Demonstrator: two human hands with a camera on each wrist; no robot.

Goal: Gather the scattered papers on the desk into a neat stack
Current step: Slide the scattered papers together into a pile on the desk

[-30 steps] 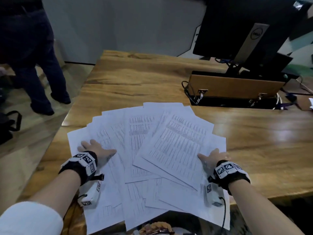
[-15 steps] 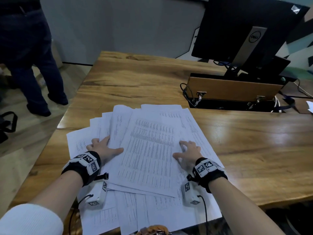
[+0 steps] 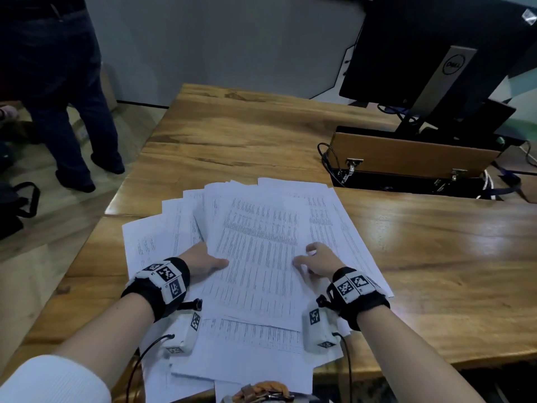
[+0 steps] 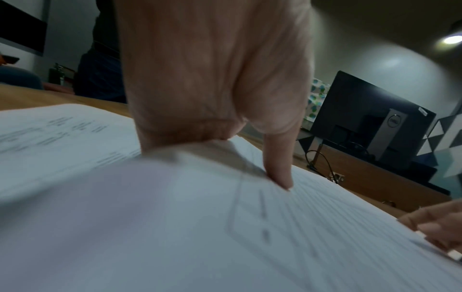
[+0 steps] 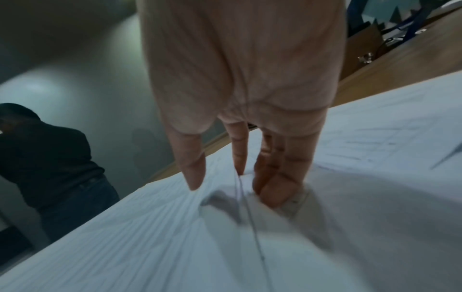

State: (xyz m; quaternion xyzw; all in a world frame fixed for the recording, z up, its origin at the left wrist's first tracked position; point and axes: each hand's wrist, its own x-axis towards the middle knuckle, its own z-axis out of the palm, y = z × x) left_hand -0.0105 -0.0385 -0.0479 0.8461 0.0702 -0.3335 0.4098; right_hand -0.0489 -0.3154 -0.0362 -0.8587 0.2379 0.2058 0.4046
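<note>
Several white printed papers (image 3: 261, 257) lie in a loose, overlapping pile at the near middle of the wooden desk (image 3: 232, 135); some overhang its front edge. My left hand (image 3: 209, 258) is at the pile's left side, fingers hidden under the top sheets, thumb (image 4: 278, 170) pressing on top. My right hand (image 3: 313, 257) rests on the papers' right part, fingertips (image 5: 275, 189) bent down onto a sheet (image 5: 125, 237) that ripples beside them. In the left wrist view the papers (image 4: 150, 217) are blurred, and the right hand (image 4: 435, 227) shows at the edge.
A black monitor (image 3: 436, 53) stands at the back right behind an open cable box with a wooden flap (image 3: 412, 152) and cords. A person in dark trousers (image 3: 58, 97) stands on the floor to the left, near a black bag (image 3: 17, 205).
Both hands have slid inward, the right one farthest to the left. The wide fan of sheets has drawn into a narrower pile. My left fingers have gone under the top sheets.
</note>
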